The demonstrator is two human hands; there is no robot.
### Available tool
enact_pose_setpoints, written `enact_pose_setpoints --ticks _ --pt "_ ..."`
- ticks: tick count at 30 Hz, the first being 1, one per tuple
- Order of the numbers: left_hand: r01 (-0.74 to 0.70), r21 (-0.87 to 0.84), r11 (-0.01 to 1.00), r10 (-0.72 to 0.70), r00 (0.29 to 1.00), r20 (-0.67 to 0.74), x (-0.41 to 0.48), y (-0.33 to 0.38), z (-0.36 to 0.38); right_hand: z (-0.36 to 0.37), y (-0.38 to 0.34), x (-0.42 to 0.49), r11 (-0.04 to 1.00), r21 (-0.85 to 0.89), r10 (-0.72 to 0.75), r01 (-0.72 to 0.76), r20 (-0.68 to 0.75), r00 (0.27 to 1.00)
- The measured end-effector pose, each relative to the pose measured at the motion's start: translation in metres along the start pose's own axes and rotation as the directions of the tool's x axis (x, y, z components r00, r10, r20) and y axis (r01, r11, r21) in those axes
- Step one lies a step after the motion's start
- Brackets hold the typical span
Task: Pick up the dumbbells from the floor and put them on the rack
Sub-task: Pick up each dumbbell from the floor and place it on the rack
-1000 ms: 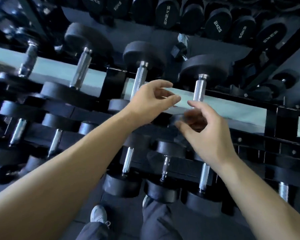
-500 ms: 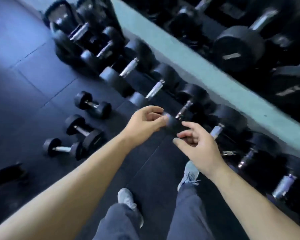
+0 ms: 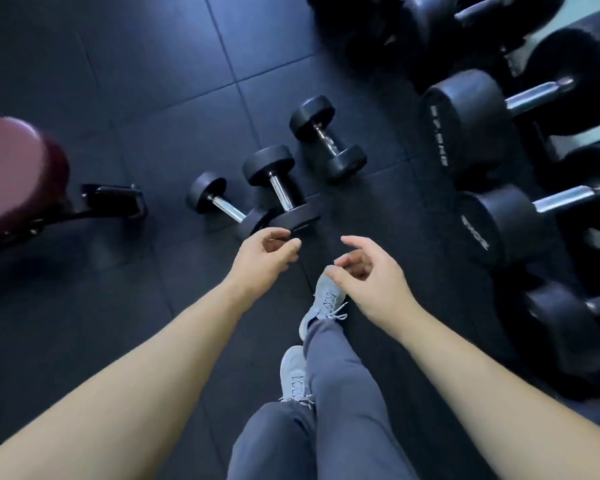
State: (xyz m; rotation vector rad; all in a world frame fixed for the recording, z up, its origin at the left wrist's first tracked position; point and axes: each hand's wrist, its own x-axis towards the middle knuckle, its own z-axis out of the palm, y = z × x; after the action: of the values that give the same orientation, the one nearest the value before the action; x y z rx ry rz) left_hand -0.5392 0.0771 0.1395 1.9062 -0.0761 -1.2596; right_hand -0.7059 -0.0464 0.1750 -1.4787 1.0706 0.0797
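Three black dumbbells with chrome handles lie on the dark rubber floor ahead of me: a left one point(image 3: 226, 209), a middle one point(image 3: 282, 190) and a far one point(image 3: 327, 137). The left and middle ones touch at their near heads. My left hand point(image 3: 262, 258) hovers just this side of those near heads, fingers loosely curled, holding nothing. My right hand point(image 3: 368, 271) hangs empty to its right, above my forward shoe, fingers relaxed. The rack point(image 3: 541, 140) runs down the right edge, its lower tier filled with larger dumbbells.
A bench with a maroon pad point(image 3: 13, 178) and a black metal foot point(image 3: 113, 199) stands at the left. My legs in grey trousers and light shoes point(image 3: 324, 303) are at the bottom centre. Rack dumbbell heads point(image 3: 465, 123) jut out on the right.
My view has swung from the rack down and left to the floor. The three floor dumbbells are now close in front of me. Both hands stay empty.
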Motion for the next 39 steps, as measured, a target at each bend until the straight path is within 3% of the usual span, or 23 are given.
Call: enact_pose_setpoints --ticks 9,18,24,30,33,39 --pt "0.082 -0.023 0.996 -0.084 0.989 -0.118 0.162 -0.032 -0.032 0.044 0.018 0.185 0.996 -0.083 0.028 -0.021 0.084 0.996" --pt "0.145 -0.06 0.988 -0.149 0.987 -0.054 0.269 -0.04 -0.035 0.063 0.032 0.301 0.978 -0.192 0.101 -0.078 0.112 0.989" --pt "0.076 -0.017 0.997 -0.076 0.997 0.025 0.358 -0.031 -0.018 0.075 0.056 0.388 0.976 -0.206 0.078 -0.074 0.01 0.997" --pt "-0.009 -0.053 0.999 0.01 1.0 0.011 0.469 -0.001 0.037 0.031 0.075 0.494 0.963 -0.265 -0.071 0.055 -0.05 0.996" --pt "-0.032 -0.098 0.995 0.036 0.999 0.039 0.513 0.005 0.071 -0.001 0.089 0.542 0.917 -0.393 -0.085 0.076 -0.007 0.996" --pt "-0.04 -0.148 0.988 0.044 0.999 0.021 0.568 -0.015 0.099 -0.022 0.103 0.604 0.839 -0.542 0.063 0.054 0.195 0.979"
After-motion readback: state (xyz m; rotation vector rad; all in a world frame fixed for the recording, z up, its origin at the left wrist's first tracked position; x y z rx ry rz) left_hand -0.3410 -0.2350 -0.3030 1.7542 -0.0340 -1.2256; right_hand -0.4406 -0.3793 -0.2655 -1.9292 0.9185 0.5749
